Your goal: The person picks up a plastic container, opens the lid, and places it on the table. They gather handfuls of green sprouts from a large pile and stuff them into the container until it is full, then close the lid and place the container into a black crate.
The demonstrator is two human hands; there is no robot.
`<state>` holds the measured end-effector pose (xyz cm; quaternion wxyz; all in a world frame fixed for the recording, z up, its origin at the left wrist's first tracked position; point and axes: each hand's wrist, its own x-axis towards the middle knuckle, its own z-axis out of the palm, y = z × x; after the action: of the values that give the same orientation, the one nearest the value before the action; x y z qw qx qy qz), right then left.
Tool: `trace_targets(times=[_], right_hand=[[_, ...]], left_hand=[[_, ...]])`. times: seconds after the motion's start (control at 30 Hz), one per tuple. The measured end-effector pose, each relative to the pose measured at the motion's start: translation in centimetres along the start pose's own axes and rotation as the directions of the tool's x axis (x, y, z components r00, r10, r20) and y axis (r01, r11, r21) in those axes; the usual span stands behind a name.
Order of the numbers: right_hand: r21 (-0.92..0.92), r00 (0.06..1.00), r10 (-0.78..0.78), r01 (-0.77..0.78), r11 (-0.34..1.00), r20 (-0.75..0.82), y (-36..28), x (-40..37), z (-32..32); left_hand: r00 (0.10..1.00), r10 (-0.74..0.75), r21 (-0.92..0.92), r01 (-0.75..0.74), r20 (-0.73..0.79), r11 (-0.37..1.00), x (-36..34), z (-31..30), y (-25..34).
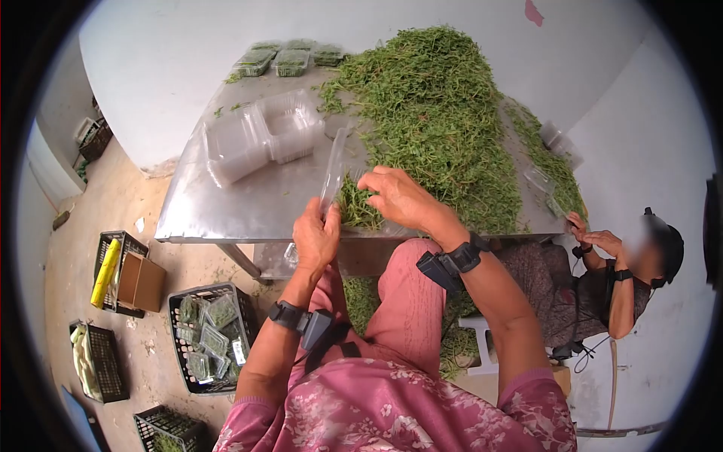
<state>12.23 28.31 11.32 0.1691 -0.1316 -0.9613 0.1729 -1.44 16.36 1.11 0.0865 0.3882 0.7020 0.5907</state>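
Near the table's front edge, my left hand (316, 232) grips the raised lid of a clear plastic container (334, 169). Green leafy stems (358, 203) lie in the container's base, just right of the lid. My right hand (395, 197) is over the right side of those greens, its fingers bent and apart; I see nothing held in it. Behind and to the right of my right hand rises a large heap of cut greens (437, 113). Stacked empty clear containers (263, 135) rest on the metal table to the left.
Filled containers (291, 62) stand at the table's back left. A co-worker (602, 279) sits on the right, hands near another clear container (553, 203). On the floor at left are a black crate of packed containers (215, 339), a cardboard box (140, 282) and other crates.
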Motion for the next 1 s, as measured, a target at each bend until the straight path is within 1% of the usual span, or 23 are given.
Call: trace_targets(times=[0.1, 0.17, 0.2, 0.3, 0.33, 0.4, 0.43, 0.47, 0.5, 0.6, 0.7, 0.77, 0.83, 0.93, 1.0], right_hand=[[0.056, 0.996, 0.028, -0.032, 0.998, 0.082, -0.8, 0.5, 1.3], [0.087, 0.988, 0.042, -0.056, 0.995, 0.15, -1.4, 0.9, 1.9], [0.093, 0.981, 0.025, -0.043, 0.995, 0.191, -0.9, 1.2, 2.6], [0.073, 0.979, 0.073, -0.089, 0.993, 0.192, 0.7, 1.6, 5.1], [0.074, 0.97, 0.111, -0.129, 0.989, 0.215, 0.7, 1.9, 5.3], [0.082, 0.948, 0.17, -0.198, 0.977, 0.268, 0.6, 2.3, 5.4], [0.08, 0.947, 0.172, -0.2, 0.976, 0.272, 0.6, 2.2, 5.1], [0.078, 0.945, 0.17, -0.199, 0.977, 0.278, 0.5, 2.1, 5.0], [0.076, 0.943, 0.165, -0.195, 0.978, 0.288, 0.4, 2.1, 4.8], [0.076, 0.993, 0.021, -0.03, 0.997, 0.118, 1.2, 1.2, 4.7], [0.077, 0.996, 0.036, -0.03, 0.997, -0.076, 0.4, -0.1, 0.4], [-0.016, 0.977, 0.124, -0.129, 0.992, -0.172, 1.2, -1.4, -2.3], [-0.139, 0.94, 0.247, -0.284, 0.949, -0.234, 3.0, -3.0, -4.3], [-0.371, 0.859, 0.438, -0.51, 0.776, -0.266, 4.8, -5.0, -5.9], [-0.397, 0.833, 0.49, -0.553, 0.733, -0.255, 6.3, -6.0, -6.0]], left_hand=[[0.999, 0.046, 0.025, -0.046, -0.011, 0.999, 0.0, -0.1, 0.1], [1.0, 0.028, 0.056, -0.029, 0.008, 0.998, 0.1, -0.3, 0.0], [0.999, 0.026, 0.069, -0.028, 0.025, 0.997, 0.1, -0.3, 0.1], [0.998, 0.068, 0.015, -0.068, 0.012, 0.998, 0.0, -0.3, 0.3], [0.999, 0.044, 0.012, -0.045, 0.032, 0.999, 0.0, -0.3, 0.3], [0.998, 0.046, -0.006, -0.046, 0.035, 0.999, 0.0, -0.1, 0.1], [0.999, 0.044, -0.011, -0.044, 0.032, 0.999, 0.1, 0.0, -0.2], [0.996, 0.094, -0.041, -0.093, 0.009, 0.995, 0.2, 0.2, -0.7], [0.996, 0.093, -0.033, -0.093, 0.014, 0.995, 0.2, 0.1, -0.4], [0.996, 0.09, -0.015, -0.089, 0.014, 0.996, 0.1, -0.2, 0.0], [0.996, 0.086, -0.007, -0.086, 0.012, 0.996, 0.1, 0.0, -0.4], [0.998, 0.062, -0.015, -0.062, 0.024, 0.998, 0.0, -0.1, -0.2], [0.999, 0.049, -0.022, -0.049, 0.022, 0.999, 0.0, 0.0, -0.1], [0.998, 0.065, 0.0, -0.065, 0.002, 0.998, 0.0, 0.0, 0.2], [0.997, 0.072, 0.021, -0.071, -0.009, 0.997, -0.1, 0.0, 0.2]])
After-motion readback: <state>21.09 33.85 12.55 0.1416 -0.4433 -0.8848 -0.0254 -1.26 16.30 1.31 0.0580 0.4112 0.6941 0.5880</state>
